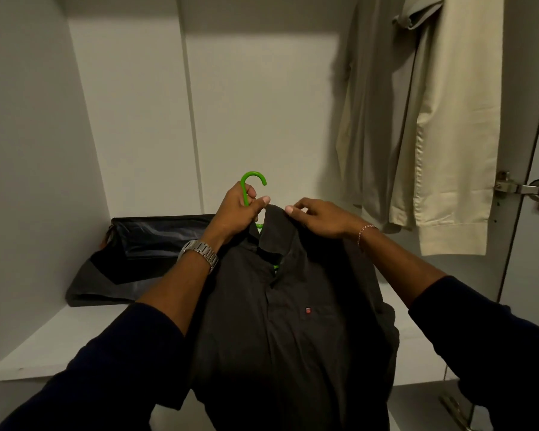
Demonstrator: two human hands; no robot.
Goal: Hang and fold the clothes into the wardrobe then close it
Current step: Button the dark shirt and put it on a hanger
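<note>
A person holds a dark shirt (280, 321) on a green hanger (252, 185) in front of an open white wardrobe (131, 119).

The wardrobe fills the view, with pale walls and a white shelf (59, 343) across its lower part. At upper right, cream clothes (433, 126) hang inside, near a metal door hinge (520, 189). A dark bag (131, 256) lies on the shelf at left. The shirt hangs in mid-air over the shelf's front edge, buttoned, with a small red logo on its chest. The left hand (234, 213), with a metal watch (199, 251) on its wrist, grips the hanger's neck just under the hook. The right hand (318, 217), with a thin bracelet (366, 233) on its wrist, pinches the shirt's collar.
</note>
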